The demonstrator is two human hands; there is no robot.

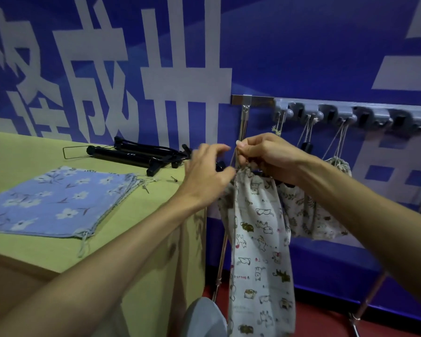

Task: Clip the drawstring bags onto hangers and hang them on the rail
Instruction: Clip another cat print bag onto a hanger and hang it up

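A long white drawstring bag (260,244) printed with small animals hangs in front of me, gathered at its top. My right hand (265,154) pinches its drawstring and the gathered neck from above. My left hand (207,173) pinches the bag's top edge at the left. A dark hanger part shows just behind the neck, mostly hidden. The grey rail (350,113) with hook slots runs along the blue wall. Two leaf-print bags (311,210) hang from it by their strings. Black clip hangers (136,154) lie on the table.
A green-covered table (34,254) stands at the left with a stack of blue flowered bags (51,203) on it. A metal stand leg (243,125) drops from the rail's left end. Red floor shows below.
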